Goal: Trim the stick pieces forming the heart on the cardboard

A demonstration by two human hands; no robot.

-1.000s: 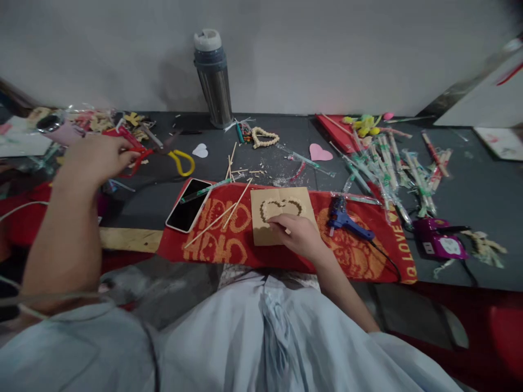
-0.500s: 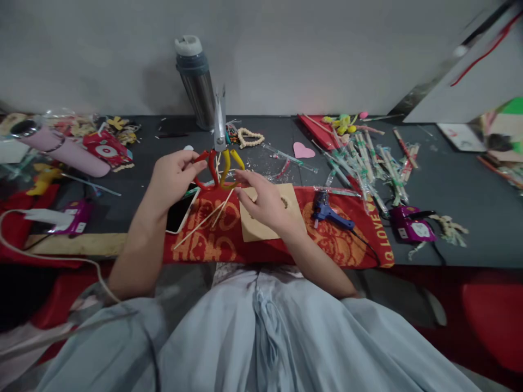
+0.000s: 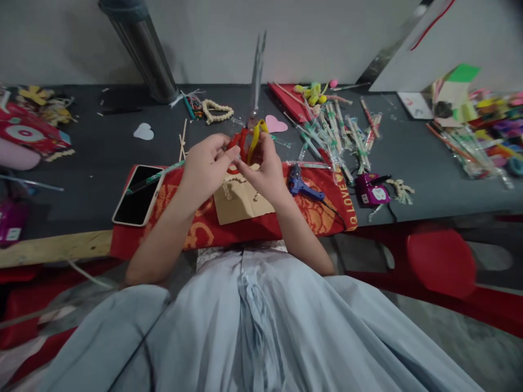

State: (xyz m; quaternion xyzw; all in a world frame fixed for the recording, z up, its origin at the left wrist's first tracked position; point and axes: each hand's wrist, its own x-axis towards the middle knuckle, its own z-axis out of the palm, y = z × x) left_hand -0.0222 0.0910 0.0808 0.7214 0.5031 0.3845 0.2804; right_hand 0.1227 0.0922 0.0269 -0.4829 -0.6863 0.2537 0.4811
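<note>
My left hand [image 3: 210, 169] is closed on the red handle of a pair of scissors [image 3: 256, 90]. My right hand [image 3: 267, 171] grips the yellow handle, its fingertips close to those of the left. The silver blades point up and away from me, and parts of the handles are hidden by fingers. Below my hands a tan board [image 3: 232, 211] with cut-out shapes lies on a red cloth [image 3: 208, 234] with orange print. A blue glue gun [image 3: 304, 188] rests on the cloth to the right of my right hand.
A phone [image 3: 139, 196] lies left of my arm. Behind are a steel bottle [image 3: 143, 49], a white heart [image 3: 143, 131], a pink heart [image 3: 276, 124] and a beaded heart outline [image 3: 216, 111]. Wrapped sticks [image 3: 333, 128] and a purple box [image 3: 371, 190] lie to the right.
My right hand has come up from above the board and taken hold of the yellow handle. The scissor handles are closer together, and my view has swung to the right.
</note>
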